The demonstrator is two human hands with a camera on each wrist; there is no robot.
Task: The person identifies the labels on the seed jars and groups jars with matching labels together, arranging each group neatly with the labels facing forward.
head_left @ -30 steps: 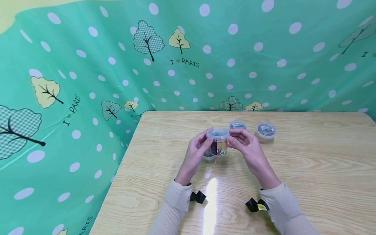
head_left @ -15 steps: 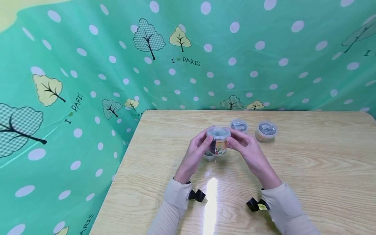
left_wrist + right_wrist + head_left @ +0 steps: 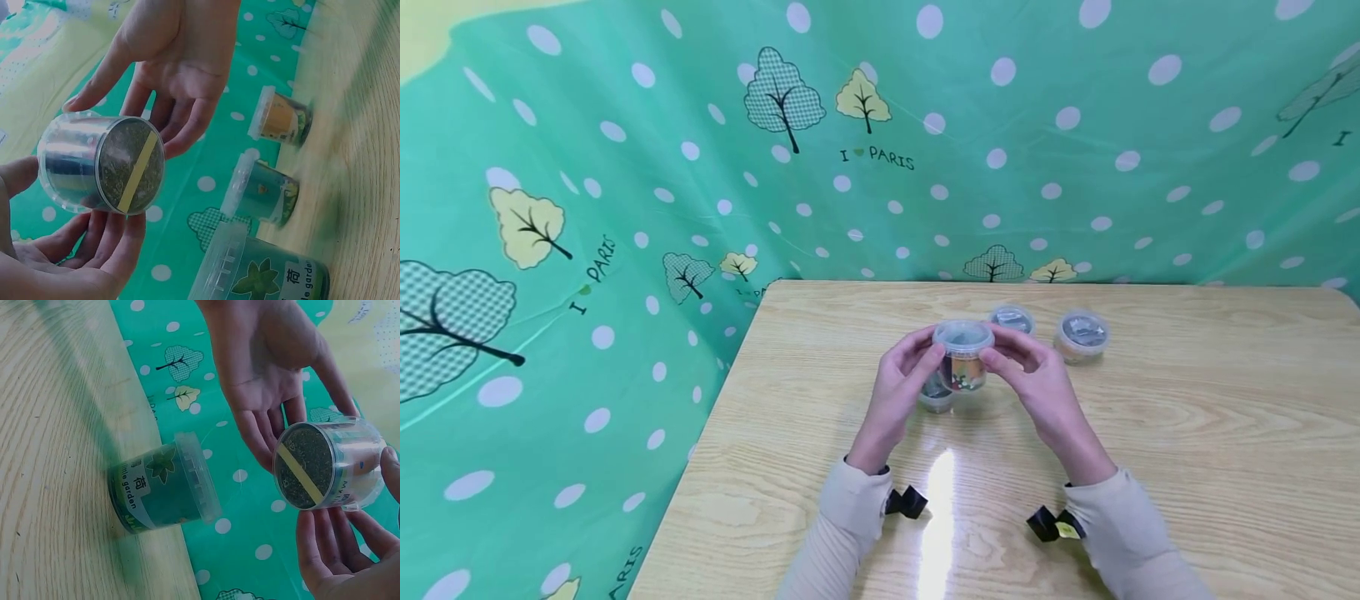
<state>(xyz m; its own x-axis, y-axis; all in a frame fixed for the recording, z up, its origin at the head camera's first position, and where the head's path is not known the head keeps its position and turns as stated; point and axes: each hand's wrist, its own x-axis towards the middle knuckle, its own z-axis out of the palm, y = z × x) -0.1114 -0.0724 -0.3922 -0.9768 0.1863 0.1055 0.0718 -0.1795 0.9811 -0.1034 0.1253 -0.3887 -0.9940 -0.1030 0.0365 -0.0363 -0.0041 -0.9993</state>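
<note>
Gripping the labelled tub (image 3: 965,368) between them, the left hand (image 3: 897,385) and right hand (image 3: 1043,382) have shifted it only slightly, so it remains off the table (image 3: 1210,433); another tub (image 3: 936,403) shows below the grip, two more tubs (image 3: 1083,335) beyond it, rightward.

The left hand (image 3: 81,274) and the right hand (image 3: 181,72) hold a jar (image 3: 81,162), a yellow strip (image 3: 139,172) crossing its base (image 3: 119,155). Three other jars (image 3: 265,192) stand on the wooden surface (image 3: 362,187).
</note>
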